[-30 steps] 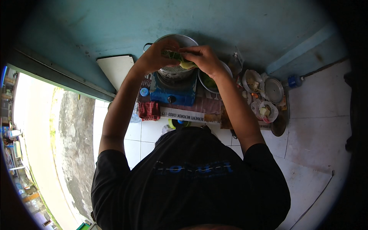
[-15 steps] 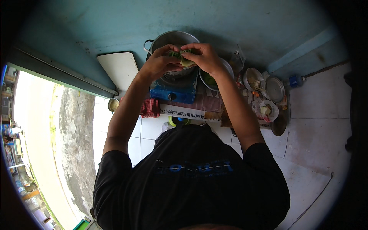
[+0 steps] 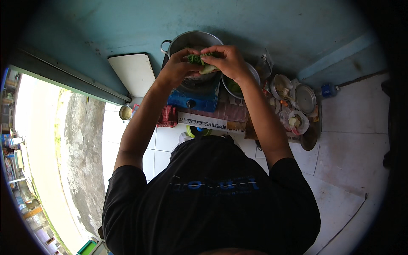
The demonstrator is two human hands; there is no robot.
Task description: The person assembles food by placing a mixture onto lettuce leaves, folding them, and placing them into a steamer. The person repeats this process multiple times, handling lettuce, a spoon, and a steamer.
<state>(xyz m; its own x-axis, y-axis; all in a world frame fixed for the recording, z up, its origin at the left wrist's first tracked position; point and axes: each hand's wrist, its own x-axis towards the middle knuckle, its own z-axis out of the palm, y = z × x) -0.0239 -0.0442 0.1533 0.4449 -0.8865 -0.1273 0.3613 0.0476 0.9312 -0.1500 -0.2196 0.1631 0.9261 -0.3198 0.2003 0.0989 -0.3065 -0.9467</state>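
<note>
"Which step?"
"Tearing, I'd judge: left hand (image 3: pixel 177 68) and right hand (image 3: pixel 230 61) both pinch a green, pale-stemmed leafy vegetable (image 3: pixel 207 69) above the near side of the round silver metal pot (image 3: pixel 195 39)."
"And the next move?"
"It likely calls for pulling apart squarely over the pot's opening."

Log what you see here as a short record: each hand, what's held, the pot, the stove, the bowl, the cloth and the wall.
Left hand: gripping leafy vegetable
Right hand: fingers on the same piece
Held item: green leaves, paler lower part
Pot: metal, beyond the hands; contents mostly hidden
Stove: blue, under the pot
Bowl: metal, right of the pot, green contents
Cloth: red checked, beside the left forearm
Wall: blue-green
</note>
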